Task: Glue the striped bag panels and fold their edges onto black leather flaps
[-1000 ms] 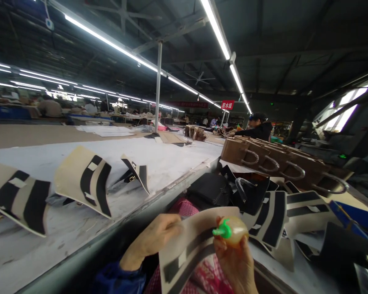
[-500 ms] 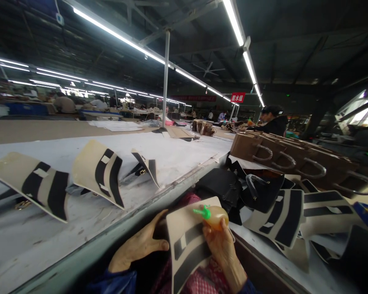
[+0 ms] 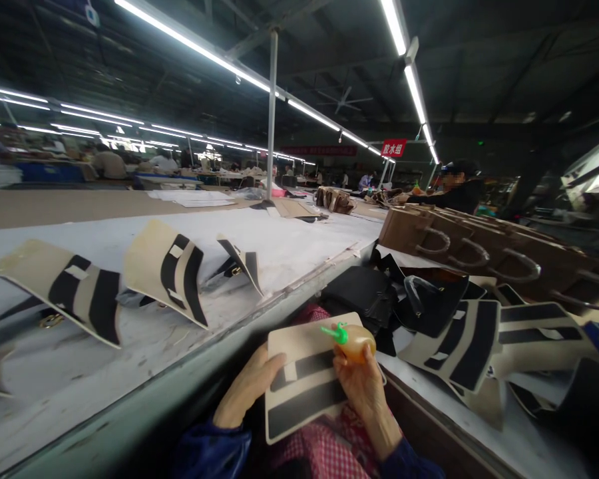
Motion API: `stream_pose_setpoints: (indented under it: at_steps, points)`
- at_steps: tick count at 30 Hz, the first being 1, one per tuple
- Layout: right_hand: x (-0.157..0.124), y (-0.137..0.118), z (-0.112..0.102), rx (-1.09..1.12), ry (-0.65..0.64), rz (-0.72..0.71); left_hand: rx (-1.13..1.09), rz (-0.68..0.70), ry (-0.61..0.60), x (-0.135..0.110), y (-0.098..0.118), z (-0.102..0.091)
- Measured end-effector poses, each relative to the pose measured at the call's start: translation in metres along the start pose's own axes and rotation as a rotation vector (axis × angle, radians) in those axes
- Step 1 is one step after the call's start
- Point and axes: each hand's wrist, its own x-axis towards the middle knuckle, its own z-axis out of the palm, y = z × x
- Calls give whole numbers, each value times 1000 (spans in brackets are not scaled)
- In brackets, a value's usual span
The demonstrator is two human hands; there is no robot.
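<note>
A beige panel with two dark bands and a small white patch (image 3: pixel 304 402) lies tilted over my lap. My left hand (image 3: pixel 252 386) grips its left edge, thumb on top and the other fingers hidden beneath. In my right hand (image 3: pixel 362 382) is a squeeze bottle (image 3: pixel 358 342) of amber liquid with a green nozzle, which points left above the panel's upper part. Some of the right fingers also sit close to the panel's right edge; whether they hold it too, I cannot tell. Red checked cloth (image 3: pixel 324 452) shows below the panel.
Several curved banded panels (image 3: pixel 167 273) stand on the white-covered table (image 3: pixel 130 379) at left. To the right are black pieces (image 3: pixel 359 299), more banded panels (image 3: pixel 474 346) and a row of brown bags (image 3: pixel 459 243) with wrapped handles. A person (image 3: pixel 454 189) works beyond them.
My left hand has moved right and closed on the panel's left edge. The panel has turned flatter and its lower edge has risen into view. The bottle stays in my right hand.
</note>
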Motion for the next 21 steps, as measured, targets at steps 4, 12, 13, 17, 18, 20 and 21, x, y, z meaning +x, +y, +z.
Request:
stream_pose_setpoints:
  at_steps: [4,12,13,17,18,20,21]
  points:
    - [0,-2,1,-33,25,-22,-146,-104,-116,14,-10,-5]
    - [-32,-43,35,-188,45,-249,-372,24,-194,-16,23,26]
    - [-41,-51,44,-264,15,-281,-390,52,-202,-21,27,33]
    - [-74,-65,77,-500,-41,-384,-422,117,-228,-32,37,52]
    - [-77,-63,81,-521,-23,-401,-422,112,-237,-32,37,53]
    - [-73,-54,80,-498,17,-408,-416,81,-258,-28,33,52]
    - [-66,-48,75,-454,33,-386,-409,59,-268,-25,31,51]
